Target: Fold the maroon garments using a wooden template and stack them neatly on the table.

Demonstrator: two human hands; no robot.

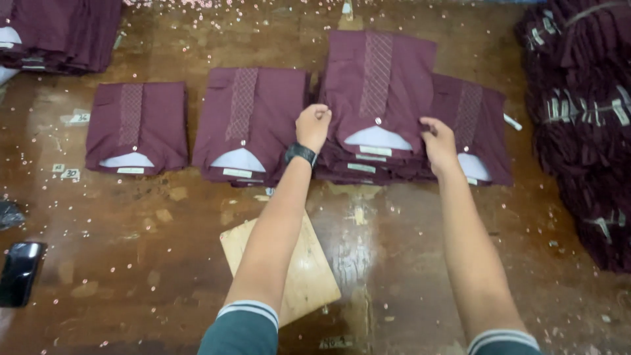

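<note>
A stack of folded maroon shirts [378, 85] with a patterned placket and white collar card lies on the worn wooden table [131, 250]. My left hand [313, 125], a black watch on its wrist, grips the stack's left edge. My right hand [439, 141] pinches the top shirt's right edge. A lower folded shirt [476, 121] lies partly under the stack to the right.
Two more folded maroon shirts lie to the left, one [253, 115] beside my left hand, one [138, 121] further left. Piles of maroon garments fill the top-left corner [59, 33] and the right side [585, 118]. A wooden board [309, 266] lies below my arms; a black phone [20, 273] is at the left edge.
</note>
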